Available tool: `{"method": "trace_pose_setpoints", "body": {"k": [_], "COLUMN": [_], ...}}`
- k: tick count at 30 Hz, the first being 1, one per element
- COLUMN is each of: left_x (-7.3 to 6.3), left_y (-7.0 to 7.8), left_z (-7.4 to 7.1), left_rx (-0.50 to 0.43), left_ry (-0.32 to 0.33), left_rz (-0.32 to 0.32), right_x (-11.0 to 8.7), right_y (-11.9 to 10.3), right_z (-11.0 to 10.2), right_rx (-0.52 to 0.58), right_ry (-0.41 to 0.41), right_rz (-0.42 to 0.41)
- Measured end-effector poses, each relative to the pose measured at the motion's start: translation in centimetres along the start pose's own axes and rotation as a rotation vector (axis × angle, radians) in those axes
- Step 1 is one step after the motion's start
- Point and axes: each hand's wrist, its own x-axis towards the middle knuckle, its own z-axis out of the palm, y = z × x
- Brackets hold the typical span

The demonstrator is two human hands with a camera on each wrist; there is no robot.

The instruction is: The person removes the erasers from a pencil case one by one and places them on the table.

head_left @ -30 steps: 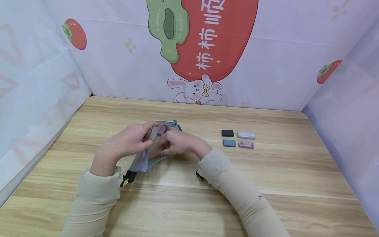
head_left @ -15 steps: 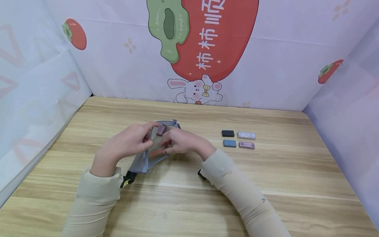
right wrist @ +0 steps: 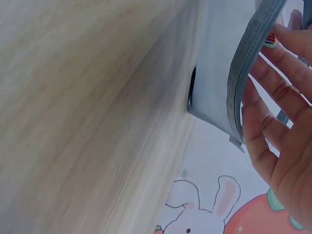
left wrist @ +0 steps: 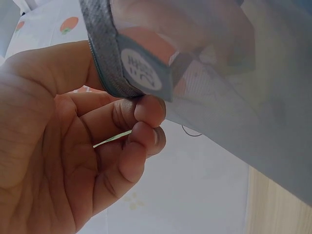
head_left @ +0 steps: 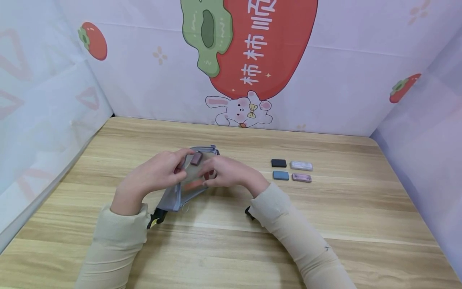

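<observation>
A grey see-through mesh zip pouch (head_left: pixel 169 200) stands with its mouth spread toward the right. My left hand (head_left: pixel 153 170) pinches the zipped rim near a grey label (left wrist: pixel 146 68). At the mouth, my right hand (head_left: pixel 229 172) has its fingers bent, with the tips within the opening. The right wrist view shows a small watermelon-patterned block (right wrist: pixel 271 40) between the thumb and index fingertips, partly covered by them. Inside the pouch lie a dull purple block (head_left: pixel 196 159) and a flat orange patch (head_left: pixel 193 185).
Right of the pouch lie four-sided small blocks in two rows: black (head_left: pixel 278 163), pale marbled (head_left: pixel 301 165), blue (head_left: pixel 280 175) and pink-purple (head_left: pixel 301 178). A black buckle (head_left: pixel 156 220) hangs off the pouch; another black piece (head_left: pixel 249 213) lies by my right sleeve. Printed cloth walls enclose the wooden table (head_left: pixel 216 245).
My right hand has drifted slightly right, out from the pouch mouth, uncovering more of the orange patch. My left hand has stayed put on the rim.
</observation>
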Motion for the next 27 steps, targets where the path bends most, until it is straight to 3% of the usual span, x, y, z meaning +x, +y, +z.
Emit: {"method": "trace_pose_setpoints", "body": {"k": [11,27], "left_x": [0.0,0.0], "left_y": [0.0,-0.1], "left_z": [0.0,0.1], "left_rx": [0.016,0.018], "left_ry": [0.008,0.007], "left_rz": [0.009,0.002], "right_x": [-0.8,-2.2], "right_y": [0.4,0.8], "right_z": [-0.2,-0.9], "right_rx": [-0.033,0.029], "right_ry": [0.031,0.054], "right_rz": [0.002,0.044]}}
